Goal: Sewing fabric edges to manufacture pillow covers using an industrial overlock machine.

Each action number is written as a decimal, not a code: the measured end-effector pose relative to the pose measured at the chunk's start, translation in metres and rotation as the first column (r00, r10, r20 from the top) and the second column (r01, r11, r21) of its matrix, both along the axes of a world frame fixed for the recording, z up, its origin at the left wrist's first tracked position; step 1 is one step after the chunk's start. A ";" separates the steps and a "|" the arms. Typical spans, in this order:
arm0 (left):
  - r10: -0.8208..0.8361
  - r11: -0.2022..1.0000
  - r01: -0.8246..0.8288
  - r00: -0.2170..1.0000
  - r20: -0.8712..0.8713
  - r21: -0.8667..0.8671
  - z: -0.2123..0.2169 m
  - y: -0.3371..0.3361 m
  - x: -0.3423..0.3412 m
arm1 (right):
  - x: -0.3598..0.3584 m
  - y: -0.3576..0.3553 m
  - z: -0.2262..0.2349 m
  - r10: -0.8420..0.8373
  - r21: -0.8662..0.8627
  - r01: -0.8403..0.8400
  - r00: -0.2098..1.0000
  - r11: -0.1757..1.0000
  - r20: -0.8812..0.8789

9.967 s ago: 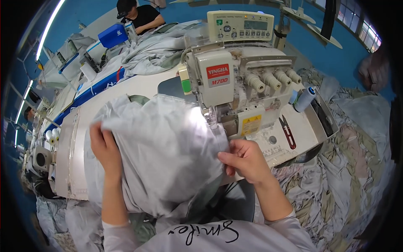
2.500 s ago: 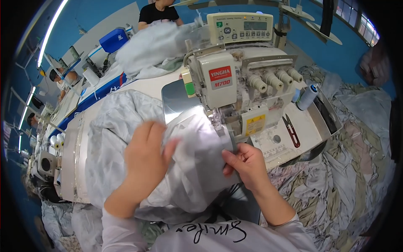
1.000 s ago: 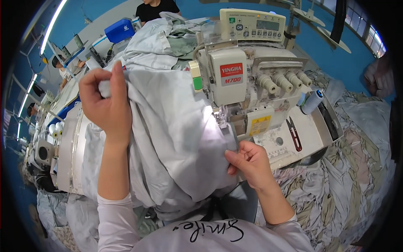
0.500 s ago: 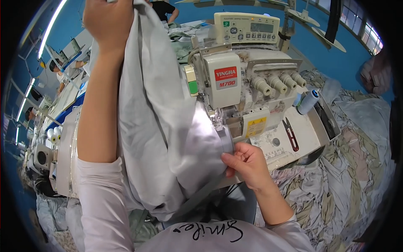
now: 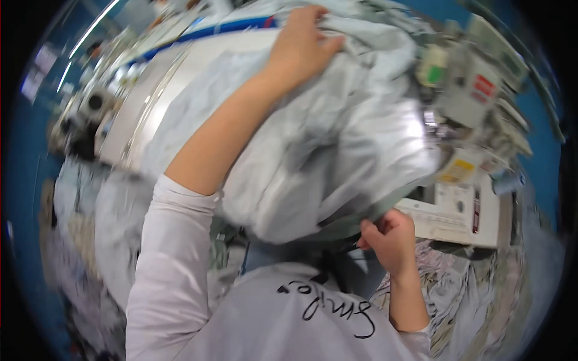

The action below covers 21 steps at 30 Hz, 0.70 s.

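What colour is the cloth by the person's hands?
The cloth is pale grey, greenish near the right hand; best in the head view.

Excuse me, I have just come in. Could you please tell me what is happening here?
A person in a white long-sleeved top is handling a large pale grey cloth at a sewing machine. The left hand is on the far part of the cloth, and the right hand is at its near right edge; blur hides how firmly either grips. The bunched cloth lies partly over the table, reaching the lit needle area.
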State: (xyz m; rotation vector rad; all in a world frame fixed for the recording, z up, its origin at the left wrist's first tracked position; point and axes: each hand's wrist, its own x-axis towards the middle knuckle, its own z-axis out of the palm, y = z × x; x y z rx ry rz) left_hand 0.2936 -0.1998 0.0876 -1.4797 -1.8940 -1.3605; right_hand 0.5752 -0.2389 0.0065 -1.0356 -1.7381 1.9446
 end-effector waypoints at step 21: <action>0.325 0.894 -0.066 0.776 0.541 -0.443 -0.397 -0.371 0.074 | -0.143 -0.158 -0.155 0.206 0.562 -0.759 0.523 -0.328 0.827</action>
